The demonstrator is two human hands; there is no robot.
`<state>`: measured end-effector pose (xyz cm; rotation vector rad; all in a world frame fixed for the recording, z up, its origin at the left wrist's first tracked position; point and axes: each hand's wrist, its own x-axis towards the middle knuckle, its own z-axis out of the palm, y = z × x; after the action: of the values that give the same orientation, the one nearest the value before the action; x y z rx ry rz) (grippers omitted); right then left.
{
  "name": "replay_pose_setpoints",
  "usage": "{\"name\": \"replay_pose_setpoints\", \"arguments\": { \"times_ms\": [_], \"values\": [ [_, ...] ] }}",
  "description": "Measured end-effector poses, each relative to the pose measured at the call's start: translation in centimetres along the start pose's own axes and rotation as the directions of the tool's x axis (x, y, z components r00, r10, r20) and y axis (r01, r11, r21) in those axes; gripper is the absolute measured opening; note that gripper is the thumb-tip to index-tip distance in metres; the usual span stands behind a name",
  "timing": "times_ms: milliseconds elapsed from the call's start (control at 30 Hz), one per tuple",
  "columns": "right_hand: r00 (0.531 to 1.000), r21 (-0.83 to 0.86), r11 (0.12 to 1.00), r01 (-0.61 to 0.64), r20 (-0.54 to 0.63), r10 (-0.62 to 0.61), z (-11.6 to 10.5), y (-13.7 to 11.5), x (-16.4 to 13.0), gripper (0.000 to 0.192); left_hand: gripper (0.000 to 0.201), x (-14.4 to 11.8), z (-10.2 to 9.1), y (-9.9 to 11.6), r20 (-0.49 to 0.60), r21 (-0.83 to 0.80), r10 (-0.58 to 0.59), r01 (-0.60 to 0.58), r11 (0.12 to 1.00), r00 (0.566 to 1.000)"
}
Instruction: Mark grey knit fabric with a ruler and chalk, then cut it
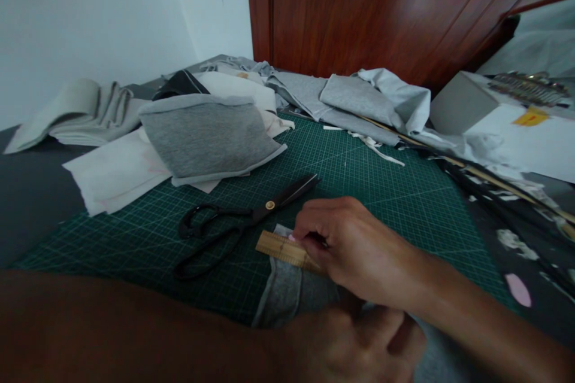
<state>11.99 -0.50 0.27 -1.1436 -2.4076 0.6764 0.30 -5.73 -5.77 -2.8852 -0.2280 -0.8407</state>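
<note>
A piece of grey knit fabric (pixel 283 290) lies on the green cutting mat (pixel 404 191), with a wooden ruler (pixel 281 248) across it. My right hand (pixel 359 245) is closed in a pinch at the ruler's upper edge. A small pink tip, seemingly tailor's chalk (pixel 291 238), shows at its fingertips. Nearer to me, my left hand (pixel 350 341) rests on the fabric with its fingers curled. What those fingers grip is hidden, as is the ruler's right end. Black-handled scissors (pixel 251 215) lie open on the mat just left of the ruler.
Grey fabric panels (pixel 211 137) and white sheets (pixel 117 176) are piled at the back left. More folded grey cloth (pixel 359 99) lies along the back. On the right are a white box (pixel 503 125), a long thin rod (pixel 498 182), scraps and a pink oval piece (pixel 518 289).
</note>
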Motion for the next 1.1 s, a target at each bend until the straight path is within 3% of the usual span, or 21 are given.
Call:
{"name": "replay_pose_setpoints", "arguments": {
  "times_ms": [233, 400, 500, 667, 800, 933, 1100],
  "values": [
    [0.999, -0.013, 0.999, -0.042, 0.005, 0.042, -0.7, 0.4, -1.8, 0.027, 0.019, -0.3, 0.5, 0.3, -0.035, -0.045, -0.026, 0.024, 0.999, 0.999],
    [0.997, -0.034, 0.997, -0.075, 0.01, 0.076, -1.0, 0.4, -2.4, 0.026, 0.021, -0.3, -0.1, 0.0, 0.031, -0.004, 0.029, -0.029, 1.0, 0.999],
    [0.998, -0.062, 0.996, -0.063, 0.025, 0.065, -0.8, 0.1, -1.9, 0.026, 0.021, -0.2, -0.2, -0.2, 0.055, -0.04, 0.053, -0.051, 0.998, 0.997],
    [0.999, -0.135, 0.991, 0.002, 0.041, 0.004, -0.2, -0.6, 0.1, 0.026, 0.021, -0.2, 0.4, 0.2, -0.044, -0.05, -0.057, 0.055, 0.997, 0.997],
    [0.998, -0.184, 0.982, 0.044, 0.048, -0.035, 0.4, -0.8, 1.9, 0.023, 0.019, -0.2, 0.4, 0.5, -0.069, -0.05, -0.053, 0.05, 0.998, 0.996],
    [0.998, -0.139, 0.989, 0.055, 0.005, -0.055, 0.2, -0.8, 2.4, 0.022, 0.019, 0.0, 0.0, 0.5, -0.042, -0.051, -0.102, 0.099, 0.994, 0.994],
    [0.996, -0.047, 0.999, -0.021, -0.093, 0.017, -2.0, -0.3, -0.2, 0.026, 0.019, 0.0, -0.2, 0.2, -0.015, -0.029, -0.047, 0.046, 0.999, 0.999]
  ]
}}
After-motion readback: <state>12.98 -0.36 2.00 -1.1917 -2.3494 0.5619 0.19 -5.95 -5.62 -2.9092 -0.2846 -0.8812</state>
